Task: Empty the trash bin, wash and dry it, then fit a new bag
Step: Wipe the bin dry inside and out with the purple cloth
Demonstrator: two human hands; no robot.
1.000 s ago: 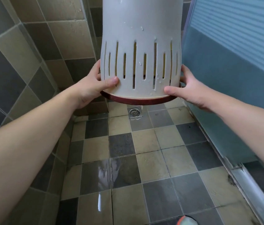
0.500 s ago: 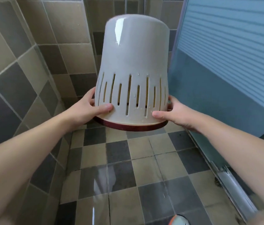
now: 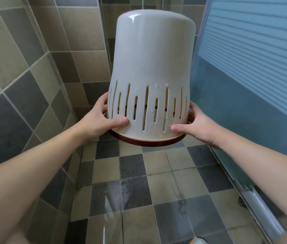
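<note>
I hold a cream plastic trash bin (image 3: 153,55) upside down in the air above the shower floor. It has vertical slots near its mouth and a dark red rim (image 3: 148,140) at the bottom. Water drops cling to its wall. My left hand (image 3: 98,120) grips the rim's left side, thumb pressed on the slotted wall. My right hand (image 3: 197,125) grips the rim's right side the same way. The bin tilts slightly, its base toward the upper right.
A wet checkered tile floor (image 3: 139,191) lies below. Tiled walls (image 3: 24,76) close in on the left and behind. A frosted blue glass shower door (image 3: 253,85) stands on the right, with its metal track (image 3: 260,212) along the floor.
The bin, at first high with its top out of frame, now sits lower in view and is fully visible. Both hands keep the same grip on the rim.
</note>
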